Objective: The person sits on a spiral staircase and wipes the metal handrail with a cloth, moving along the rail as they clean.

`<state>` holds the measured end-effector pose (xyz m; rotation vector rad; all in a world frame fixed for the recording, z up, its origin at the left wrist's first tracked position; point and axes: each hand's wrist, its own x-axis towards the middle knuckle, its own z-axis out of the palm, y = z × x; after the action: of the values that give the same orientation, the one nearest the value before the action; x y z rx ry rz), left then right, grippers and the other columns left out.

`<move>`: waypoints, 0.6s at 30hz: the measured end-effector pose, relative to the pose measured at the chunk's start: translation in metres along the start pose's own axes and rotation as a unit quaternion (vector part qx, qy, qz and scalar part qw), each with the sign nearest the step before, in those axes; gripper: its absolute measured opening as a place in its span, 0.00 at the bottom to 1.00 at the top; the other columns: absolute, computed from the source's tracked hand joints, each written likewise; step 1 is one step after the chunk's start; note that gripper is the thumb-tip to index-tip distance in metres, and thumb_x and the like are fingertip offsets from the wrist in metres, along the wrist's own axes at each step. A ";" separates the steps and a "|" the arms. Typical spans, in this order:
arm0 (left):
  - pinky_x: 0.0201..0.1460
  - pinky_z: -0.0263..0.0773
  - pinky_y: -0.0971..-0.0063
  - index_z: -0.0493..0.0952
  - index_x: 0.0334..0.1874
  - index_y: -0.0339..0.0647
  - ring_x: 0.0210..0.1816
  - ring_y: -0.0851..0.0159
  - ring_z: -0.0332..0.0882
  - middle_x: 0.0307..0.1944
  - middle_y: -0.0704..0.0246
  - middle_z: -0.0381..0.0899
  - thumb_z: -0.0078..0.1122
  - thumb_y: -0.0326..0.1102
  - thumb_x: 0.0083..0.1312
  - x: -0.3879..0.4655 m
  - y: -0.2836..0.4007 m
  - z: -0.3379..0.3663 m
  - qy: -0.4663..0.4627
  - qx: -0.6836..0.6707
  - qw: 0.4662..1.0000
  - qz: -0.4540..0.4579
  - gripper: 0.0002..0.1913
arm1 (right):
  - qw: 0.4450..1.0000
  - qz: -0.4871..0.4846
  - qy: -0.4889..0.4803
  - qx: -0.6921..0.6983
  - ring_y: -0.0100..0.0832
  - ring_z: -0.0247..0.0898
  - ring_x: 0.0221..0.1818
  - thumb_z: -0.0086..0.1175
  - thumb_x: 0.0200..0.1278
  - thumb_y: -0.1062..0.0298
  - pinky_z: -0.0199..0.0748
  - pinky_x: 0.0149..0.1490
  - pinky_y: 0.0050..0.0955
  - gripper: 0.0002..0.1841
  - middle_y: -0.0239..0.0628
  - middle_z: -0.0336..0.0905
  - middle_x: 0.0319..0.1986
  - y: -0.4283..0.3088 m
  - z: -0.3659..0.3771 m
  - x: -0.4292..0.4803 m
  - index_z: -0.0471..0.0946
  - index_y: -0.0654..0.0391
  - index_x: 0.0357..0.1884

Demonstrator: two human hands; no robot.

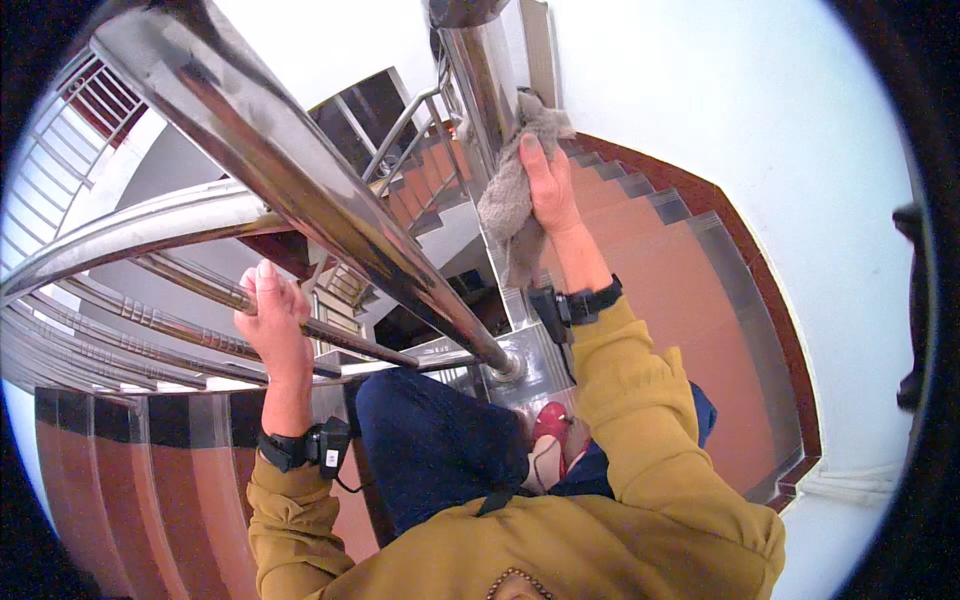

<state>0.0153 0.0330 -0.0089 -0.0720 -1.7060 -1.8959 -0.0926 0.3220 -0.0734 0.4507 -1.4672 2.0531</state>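
My left hand [274, 311] is closed around a thin metal baluster [345, 335] of the stair railing, left of the thick polished newel post [322, 180]. With my right hand [551, 184] I hold a grey-brown cloth [504, 206] against a second shiny metal post [484, 82] farther up in the view. Part of the cloth hangs down beneath my palm, and another part sticks out above my fingers. A curved metal handrail [150, 225] meets the thick post from the left.
Red-brown tiled steps with dark edges [660, 300] curve along the white wall [720, 97] at the right. More stairs [142, 480] lie at the lower left. Beyond the railing is an open stairwell with further railings [420, 150]. My red shoe [551, 421] is near the post's base.
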 end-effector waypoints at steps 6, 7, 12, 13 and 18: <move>0.16 0.49 0.82 0.62 0.27 0.45 0.15 0.78 0.53 0.15 0.79 0.54 0.50 0.36 0.71 -0.002 0.001 0.003 0.012 0.002 1.000 -0.008 0.14 | 0.988 0.025 0.028 -0.151 0.33 0.71 0.35 0.41 0.68 0.39 0.68 0.45 0.34 0.31 0.41 0.78 0.33 0.053 -0.026 -0.036 0.76 0.62 0.43; 0.16 0.49 0.82 0.62 0.27 0.45 0.15 0.78 0.53 0.15 0.79 0.53 0.50 0.36 0.71 -0.002 0.001 0.004 0.013 0.015 1.000 0.001 0.13 | 0.985 0.051 0.011 -0.167 0.35 0.72 0.35 0.39 0.68 0.37 0.68 0.46 0.35 0.32 0.42 0.78 0.33 0.067 -0.035 -0.042 0.76 0.63 0.43; 0.16 0.48 0.82 0.62 0.27 0.45 0.15 0.78 0.53 0.14 0.80 0.53 0.50 0.36 0.71 -0.003 0.000 0.004 0.008 0.010 1.000 0.010 0.13 | 0.967 0.198 -0.010 -0.158 0.38 0.75 0.36 0.33 0.66 0.33 0.68 0.46 0.37 0.39 0.43 0.79 0.29 0.119 -0.068 -0.076 0.78 0.66 0.38; 0.16 0.48 0.82 0.62 0.27 0.45 0.15 0.79 0.53 0.15 0.80 0.53 0.50 0.35 0.71 -0.002 0.000 0.004 0.011 0.006 1.000 0.007 0.13 | 0.970 0.210 -0.011 -0.118 0.38 0.75 0.36 0.33 0.67 0.34 0.68 0.46 0.37 0.38 0.43 0.80 0.29 0.120 -0.067 -0.079 0.78 0.65 0.38; 0.16 0.47 0.83 0.61 0.26 0.46 0.15 0.79 0.52 0.15 0.80 0.52 0.51 0.36 0.71 -0.002 0.001 0.005 0.002 0.001 1.000 0.016 0.14 | 0.979 0.169 0.078 -0.087 0.41 0.76 0.38 0.34 0.69 0.39 0.69 0.48 0.36 0.33 0.46 0.80 0.31 0.071 -0.032 -0.053 0.79 0.62 0.39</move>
<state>0.0158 0.0381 -0.0077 -0.0929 -1.6952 -1.8699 -0.0935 0.3217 -0.1676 -0.0362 -1.6984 2.1309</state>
